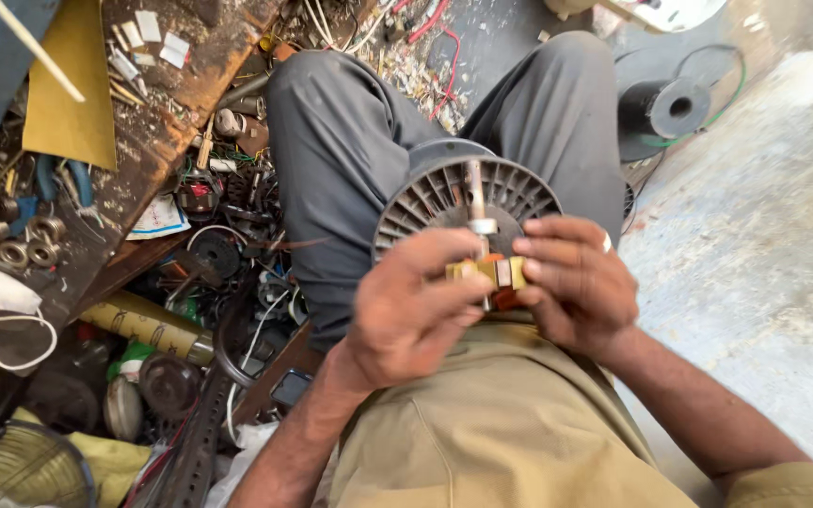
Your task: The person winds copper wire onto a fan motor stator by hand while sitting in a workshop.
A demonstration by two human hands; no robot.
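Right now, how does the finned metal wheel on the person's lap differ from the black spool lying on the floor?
The finned wheel is grey metal with radial ribs and an upright shaft; the black spool is smooth with an open centre hole. Both hands, left and right, work at the wheel; the spool lies untouched. Both are round.

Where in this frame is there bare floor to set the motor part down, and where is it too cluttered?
Bare concrete floor lies right of the right hand, below the black wire spool. Left of the left hand, the wooden bench and scrap pile are crowded.

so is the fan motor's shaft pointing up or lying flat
Up: the shaft rises out of the finned motor toward the camera, while both hands pinch yellow strips.
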